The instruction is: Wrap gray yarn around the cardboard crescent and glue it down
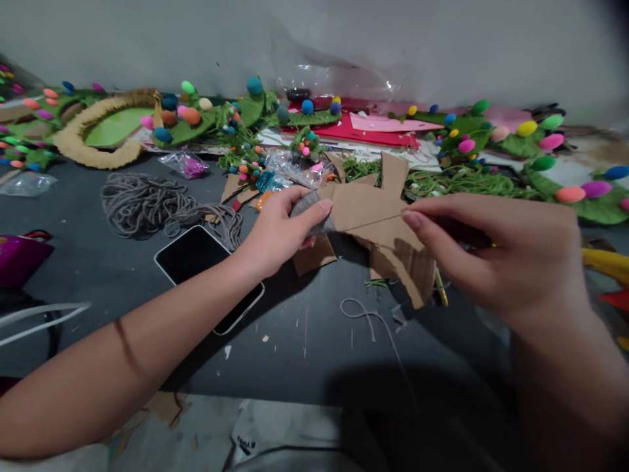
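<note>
A brown cardboard cutout [368, 206] is held above the dark table, its left end wrapped in grey cord. My left hand [280, 229] grips that wrapped end, thumb on top and fingers partly hidden beneath. From there a strand of grey cord [376, 223] runs taut to the right across the cardboard. My right hand [472, 255] pinches this strand between thumb and fingertips. The loose tail of the cord [381, 318] curls on the table below my hands.
A tangled grey cord bundle [142, 206] and a phone [189, 259] lie left of the cardboard. Along the wall are a tan wrapped ring [93, 154], green leaf shapes with coloured balls [194, 134], red sheets [363, 134] and green yarn [462, 183]. Cardboard scraps [314, 255] lie beneath the cutout.
</note>
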Available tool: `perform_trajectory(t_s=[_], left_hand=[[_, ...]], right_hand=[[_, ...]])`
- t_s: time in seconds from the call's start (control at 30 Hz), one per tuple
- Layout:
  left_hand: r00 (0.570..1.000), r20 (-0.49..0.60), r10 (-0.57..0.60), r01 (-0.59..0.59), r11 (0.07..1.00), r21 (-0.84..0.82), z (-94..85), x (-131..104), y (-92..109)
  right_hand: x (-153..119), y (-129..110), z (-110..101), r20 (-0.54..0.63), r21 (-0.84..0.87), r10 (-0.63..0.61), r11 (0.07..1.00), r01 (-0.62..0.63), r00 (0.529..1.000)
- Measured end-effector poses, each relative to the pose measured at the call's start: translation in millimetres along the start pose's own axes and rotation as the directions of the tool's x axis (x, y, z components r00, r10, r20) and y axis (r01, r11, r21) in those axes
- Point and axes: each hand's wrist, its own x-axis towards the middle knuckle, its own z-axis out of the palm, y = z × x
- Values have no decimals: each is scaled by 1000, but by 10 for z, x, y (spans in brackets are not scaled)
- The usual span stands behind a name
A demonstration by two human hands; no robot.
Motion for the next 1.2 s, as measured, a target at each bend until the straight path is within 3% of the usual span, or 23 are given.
perform_trajectory(t_s=[0.2,0.33,0.43,0.63,0.77,0.87,1.2], left_hand=[[970,243,-18,-42,970,240,-6,-82,23],[878,477,-37,-94,964,248,9,-158,108],[832,552,-56,-94,966,239,23,-198,160],[892,444,-87,-38,964,264,26,-167,112],[930,318,-186,112,965,239,12,-109,61],[931,281,-234,184,964,192,1,-82,49],[921,306,-241,220,970,101,-13,-35,10]], right_hand=[[15,18,-9,61,18,-94,996,93,994],[35,35,4,63,38,-149,988,147,987],[42,75,34,65,47,-149,988,147,987],[35,37,10,31,131,-165,978,160,986],[33,-46,-59,35,122,-220,969,214,975],[44,-97,-99,85,136,-266,958,253,960],[69,-196,-130,202,277,-373,909,312,906]])
